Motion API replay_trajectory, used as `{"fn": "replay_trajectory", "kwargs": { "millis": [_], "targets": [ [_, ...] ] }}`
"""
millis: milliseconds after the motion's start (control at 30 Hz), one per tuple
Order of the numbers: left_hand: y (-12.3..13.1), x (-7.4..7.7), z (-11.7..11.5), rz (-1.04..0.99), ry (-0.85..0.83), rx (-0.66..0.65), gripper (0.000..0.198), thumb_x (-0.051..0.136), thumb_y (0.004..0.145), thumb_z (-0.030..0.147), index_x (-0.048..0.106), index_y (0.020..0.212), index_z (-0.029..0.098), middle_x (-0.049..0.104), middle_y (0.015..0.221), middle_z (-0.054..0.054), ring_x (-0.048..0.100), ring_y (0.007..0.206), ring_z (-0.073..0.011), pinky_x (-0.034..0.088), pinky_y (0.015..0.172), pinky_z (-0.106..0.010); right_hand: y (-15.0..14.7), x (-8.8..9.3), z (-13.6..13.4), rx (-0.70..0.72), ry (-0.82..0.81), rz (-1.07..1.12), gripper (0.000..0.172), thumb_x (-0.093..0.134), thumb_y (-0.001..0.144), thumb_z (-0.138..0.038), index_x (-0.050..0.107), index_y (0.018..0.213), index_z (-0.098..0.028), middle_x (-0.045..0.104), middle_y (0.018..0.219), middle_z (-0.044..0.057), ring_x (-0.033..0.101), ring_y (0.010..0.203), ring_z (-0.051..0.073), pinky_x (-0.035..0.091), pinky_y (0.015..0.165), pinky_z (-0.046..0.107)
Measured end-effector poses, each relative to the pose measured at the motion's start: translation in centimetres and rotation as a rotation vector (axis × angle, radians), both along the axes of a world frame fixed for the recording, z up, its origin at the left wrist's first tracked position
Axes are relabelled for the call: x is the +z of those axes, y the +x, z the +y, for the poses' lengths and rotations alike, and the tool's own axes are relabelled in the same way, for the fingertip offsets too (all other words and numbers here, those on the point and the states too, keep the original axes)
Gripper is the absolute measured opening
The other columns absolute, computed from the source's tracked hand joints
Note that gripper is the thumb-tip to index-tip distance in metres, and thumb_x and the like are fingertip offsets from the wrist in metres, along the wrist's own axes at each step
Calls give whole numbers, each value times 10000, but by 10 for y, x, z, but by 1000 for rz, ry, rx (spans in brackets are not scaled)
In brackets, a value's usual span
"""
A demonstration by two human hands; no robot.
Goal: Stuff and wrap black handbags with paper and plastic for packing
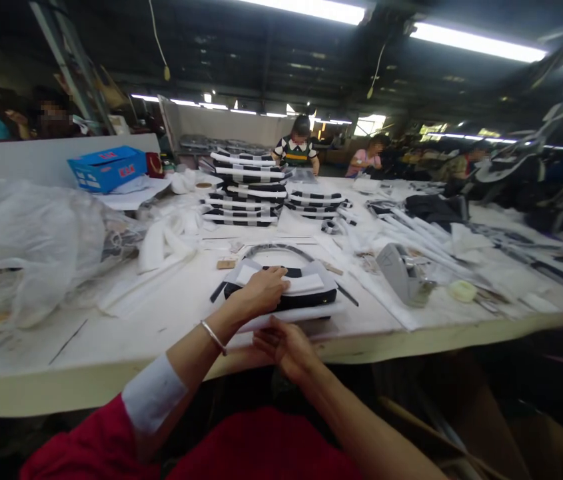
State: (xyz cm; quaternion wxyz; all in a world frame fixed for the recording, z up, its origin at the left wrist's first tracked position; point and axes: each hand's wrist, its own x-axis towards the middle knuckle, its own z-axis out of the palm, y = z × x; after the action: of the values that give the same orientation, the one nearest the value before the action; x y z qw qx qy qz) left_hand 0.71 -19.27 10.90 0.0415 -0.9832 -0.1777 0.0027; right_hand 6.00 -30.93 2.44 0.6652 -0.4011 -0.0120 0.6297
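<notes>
A black handbag (306,300) lies on the table in front of me, with its dark curved handle (281,249) towards the far side. White foam sheeting (306,285) covers part of its top. My left hand (265,290) rests on the sheeting and bag, fingers stretched out and lying flat. Along the bag's near edge runs a white foam strip (311,313). My right hand (288,347) grips this strip from below at the table edge, thumb on top and fingers curled underneath. Dark strap ends (348,295) stick out at the bag's sides.
Beyond the bag stand stacks of wrapped black bags (248,193). A grey tape dispenser (401,273) sits to the right, near white foam strips (426,240). Clear plastic bags (31,247) and a blue box (106,168) are on the left. Other people sit across the table.
</notes>
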Motion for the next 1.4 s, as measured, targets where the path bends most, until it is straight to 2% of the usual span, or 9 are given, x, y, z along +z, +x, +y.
{"fn": "replay_trajectory", "kwargs": {
  "millis": [200, 367, 533, 733, 1033, 1167, 1267, 1333, 1400],
  "targets": [
    [-1, -15, -5, -48, -43, 32, 302, 448, 909, 96, 606, 1163, 141, 653, 1189, -144, 654, 1055, -263, 555, 818, -372, 17, -10, 35, 177, 29, -24, 51, 624, 822, -128, 620, 771, -137, 705, 697, 42, 689, 674, 154, 576, 738, 315],
    [-12, -51, -11, -195, -53, 88, 403, 456, 923, 118, 491, 1323, 153, 528, 1413, -150, 531, 1276, -258, 473, 1004, -424, 36, -17, 19, 209, -64, -130, 64, 679, 814, -169, 646, 800, -117, 707, 682, 49, 670, 555, 151, 572, 590, 277],
    [-16, -82, -15, -364, -19, 102, 408, 396, 961, 113, 463, 1358, 176, 534, 1423, -124, 494, 1319, -230, 414, 1060, -442, 62, -9, -6, 129, -114, -149, 237, 740, 787, -219, 655, 978, -107, 755, 820, 114, 720, 653, 183, 602, 636, 287],
    [-15, -83, -13, -360, 15, 99, 385, 382, 987, 155, 457, 1363, 183, 527, 1429, -124, 506, 1306, -238, 432, 1037, -447, 78, -9, -12, -110, -243, -240, 137, 615, 852, -234, 579, 948, -144, 751, 738, 124, 708, 574, 201, 599, 556, 309],
    [-13, -76, -13, -283, 33, 102, 430, 376, 963, 110, 465, 1379, 170, 516, 1443, -124, 499, 1313, -245, 435, 1049, -451, 53, -14, 9, -171, -185, -235, 160, 684, 804, -262, 637, 859, -119, 733, 674, 99, 678, 514, 169, 568, 476, 249],
    [-17, -93, -20, -290, 125, 101, 494, 374, 944, 93, 415, 1431, 166, 455, 1493, -130, 446, 1361, -264, 383, 1099, -491, 59, -16, 6, -109, -195, -248, 150, 732, 776, -231, 633, 807, -122, 723, 653, 85, 667, 496, 163, 561, 465, 246],
    [-20, -104, -23, -306, 183, 97, 510, 358, 944, 93, 392, 1448, 158, 444, 1501, -128, 437, 1369, -261, 363, 1116, -489, 64, -11, -6, 88, -229, -323, 193, 704, 819, -290, 644, 793, -109, 715, 652, 82, 639, 466, 136, 536, 443, 227],
    [-21, -109, -24, -325, 209, 95, 491, 350, 956, 113, 400, 1443, 154, 454, 1494, -126, 441, 1366, -258, 368, 1114, -485, 67, 1, -16, 201, -195, -513, 284, 694, 828, -395, 660, 792, -116, 714, 663, 80, 620, 449, 134, 511, 418, 227],
    [-20, -112, -24, -350, 232, 91, 483, 343, 961, 117, 405, 1440, 150, 460, 1488, -127, 443, 1365, -257, 372, 1113, -486, 72, 19, -24, 169, -63, -898, 307, 684, 829, -453, 684, 792, -148, 724, 697, 76, 641, 501, 160, 544, 479, 270]
  ]
}}
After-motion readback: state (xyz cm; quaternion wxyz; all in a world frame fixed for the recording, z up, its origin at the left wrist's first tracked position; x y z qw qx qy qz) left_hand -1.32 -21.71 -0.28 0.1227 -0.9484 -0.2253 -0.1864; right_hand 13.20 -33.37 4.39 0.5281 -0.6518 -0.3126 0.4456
